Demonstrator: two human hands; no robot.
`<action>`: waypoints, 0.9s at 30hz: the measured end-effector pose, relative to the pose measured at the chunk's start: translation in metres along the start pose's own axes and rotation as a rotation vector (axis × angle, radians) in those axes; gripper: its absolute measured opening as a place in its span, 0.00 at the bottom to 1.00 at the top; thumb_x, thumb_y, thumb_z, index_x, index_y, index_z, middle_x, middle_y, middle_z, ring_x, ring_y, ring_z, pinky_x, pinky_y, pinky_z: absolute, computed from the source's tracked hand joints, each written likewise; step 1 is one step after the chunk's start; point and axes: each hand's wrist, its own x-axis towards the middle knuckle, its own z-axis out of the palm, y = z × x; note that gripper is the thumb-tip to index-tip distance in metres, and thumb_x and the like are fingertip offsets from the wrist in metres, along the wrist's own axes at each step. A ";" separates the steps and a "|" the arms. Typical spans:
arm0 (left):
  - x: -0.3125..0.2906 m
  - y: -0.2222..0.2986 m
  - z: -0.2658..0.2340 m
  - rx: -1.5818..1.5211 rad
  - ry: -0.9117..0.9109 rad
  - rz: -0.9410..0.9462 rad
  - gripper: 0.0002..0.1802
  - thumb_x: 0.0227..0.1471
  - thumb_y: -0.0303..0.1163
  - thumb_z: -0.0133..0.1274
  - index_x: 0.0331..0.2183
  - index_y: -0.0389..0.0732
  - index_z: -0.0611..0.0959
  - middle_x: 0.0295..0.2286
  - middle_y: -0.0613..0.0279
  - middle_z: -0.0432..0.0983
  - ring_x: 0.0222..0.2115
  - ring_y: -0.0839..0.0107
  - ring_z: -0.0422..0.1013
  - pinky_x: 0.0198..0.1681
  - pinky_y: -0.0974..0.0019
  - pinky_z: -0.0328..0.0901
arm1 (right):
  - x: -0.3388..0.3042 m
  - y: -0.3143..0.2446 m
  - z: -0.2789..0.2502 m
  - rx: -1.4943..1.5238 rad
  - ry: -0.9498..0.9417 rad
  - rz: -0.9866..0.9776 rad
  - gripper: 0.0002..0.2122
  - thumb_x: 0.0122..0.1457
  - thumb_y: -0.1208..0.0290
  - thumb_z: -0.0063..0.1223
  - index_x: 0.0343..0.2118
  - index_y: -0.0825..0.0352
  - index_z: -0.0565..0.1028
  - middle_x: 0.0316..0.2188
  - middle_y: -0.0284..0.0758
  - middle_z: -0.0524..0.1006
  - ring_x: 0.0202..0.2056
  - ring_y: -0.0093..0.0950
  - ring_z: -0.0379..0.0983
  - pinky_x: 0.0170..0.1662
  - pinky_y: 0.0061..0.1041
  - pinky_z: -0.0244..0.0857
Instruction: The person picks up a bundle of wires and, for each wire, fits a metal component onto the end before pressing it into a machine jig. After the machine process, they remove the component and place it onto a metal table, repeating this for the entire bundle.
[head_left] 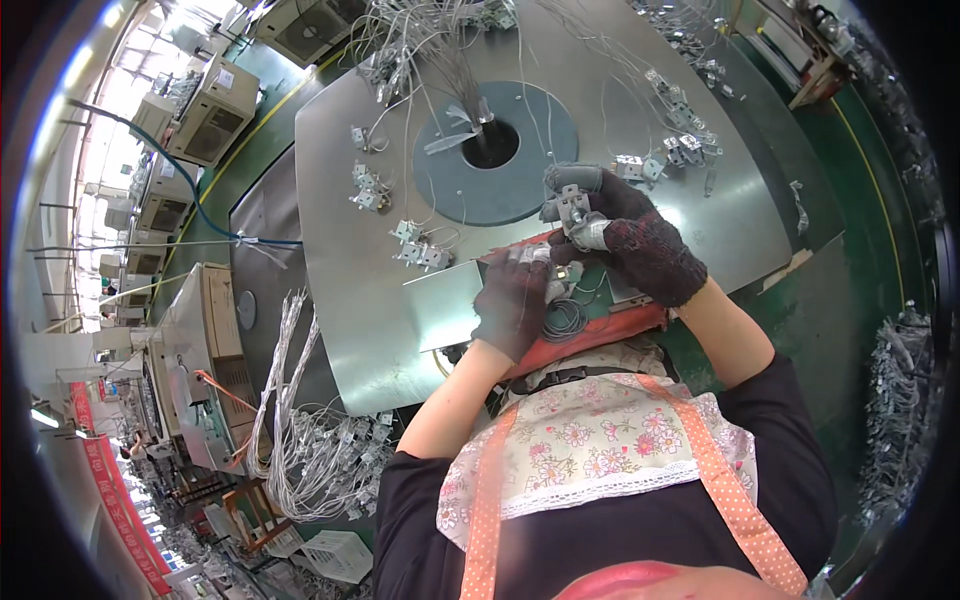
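My right hand (645, 245), in a dark knitted glove with grey-wrapped fingertips, pinches a small silver metal bracket piece (573, 208) between thumb and fingers above the near edge of the metal table. My left hand (513, 303), gloved the same way, rests lower and to the left with its fingers curled in. What those fingers hold, if anything, is hidden. Beside them sits a small metal and whitish part (565, 275). Just below it lies a coil of thin grey cable (565, 320), above a red cloth-like edge (590, 335).
The metal table (360, 300) has a blue-grey disc (440, 180) with a dark hole and upright wire bundle (485, 120). Small wired metal parts (420, 248) lie left, more parts (690, 150) right. Bundled cables (320, 465) hang at lower left. A blue hose (200, 205) crosses left.
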 end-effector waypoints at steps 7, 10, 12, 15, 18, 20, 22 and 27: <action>-0.018 0.003 -0.002 -0.153 0.083 0.013 0.13 0.56 0.36 0.44 0.33 0.38 0.79 0.32 0.48 0.75 0.37 0.46 0.72 0.46 0.49 0.65 | -0.003 0.011 0.004 -0.311 0.146 -0.036 0.29 0.55 0.73 0.54 0.62 0.67 0.66 0.49 0.35 0.73 0.50 0.26 0.73 0.53 0.27 0.71; -0.014 0.015 0.002 -0.188 0.080 -0.093 0.07 0.51 0.32 0.46 0.28 0.41 0.77 0.27 0.48 0.72 0.31 0.50 0.70 0.42 0.51 0.65 | -0.007 0.011 0.019 -0.293 0.312 0.102 0.30 0.52 0.73 0.54 0.62 0.66 0.66 0.50 0.39 0.74 0.46 0.31 0.75 0.48 0.31 0.74; -0.011 0.021 0.004 0.080 -0.014 -0.139 0.07 0.50 0.31 0.48 0.29 0.39 0.78 0.26 0.47 0.72 0.32 0.50 0.71 0.45 0.52 0.67 | -0.008 0.013 0.006 -0.356 0.254 0.082 0.31 0.54 0.68 0.53 0.64 0.64 0.65 0.51 0.40 0.73 0.46 0.32 0.76 0.50 0.31 0.74; -0.013 0.016 -0.002 0.115 0.375 0.105 0.10 0.51 0.34 0.48 0.32 0.38 0.80 0.25 0.48 0.75 0.29 0.52 0.73 0.39 0.54 0.67 | -0.010 0.018 0.010 -0.340 0.219 -0.019 0.33 0.52 0.70 0.55 0.65 0.65 0.64 0.49 0.41 0.75 0.39 0.28 0.76 0.42 0.27 0.73; -0.016 0.011 0.000 0.095 0.382 0.049 0.12 0.51 0.35 0.49 0.33 0.38 0.81 0.24 0.49 0.76 0.29 0.52 0.73 0.39 0.53 0.66 | -0.012 0.016 0.015 -0.356 0.153 -0.020 0.35 0.55 0.59 0.58 0.65 0.66 0.63 0.50 0.40 0.75 0.45 0.30 0.76 0.48 0.30 0.73; -0.013 0.009 -0.010 0.045 0.352 0.063 0.11 0.51 0.34 0.49 0.33 0.38 0.81 0.25 0.49 0.76 0.29 0.52 0.73 0.39 0.53 0.66 | -0.012 0.013 0.015 -0.390 0.136 -0.032 0.36 0.58 0.51 0.60 0.65 0.66 0.63 0.50 0.39 0.74 0.48 0.31 0.75 0.53 0.31 0.72; -0.011 0.006 -0.011 -0.006 0.315 0.079 0.11 0.51 0.33 0.49 0.34 0.38 0.81 0.25 0.49 0.76 0.29 0.52 0.73 0.38 0.53 0.66 | -0.013 0.009 0.007 -0.526 0.207 -0.002 0.33 0.59 0.57 0.59 0.65 0.67 0.63 0.51 0.39 0.74 0.49 0.32 0.75 0.54 0.31 0.71; 0.008 0.004 -0.028 -0.560 -0.008 -0.146 0.25 0.42 0.37 0.64 0.45 0.43 0.80 0.37 0.50 0.77 0.40 0.50 0.75 0.45 0.50 0.69 | -0.027 0.009 -0.017 -0.398 0.330 -0.002 0.26 0.63 0.73 0.56 0.64 0.67 0.65 0.52 0.36 0.74 0.49 0.29 0.75 0.52 0.30 0.71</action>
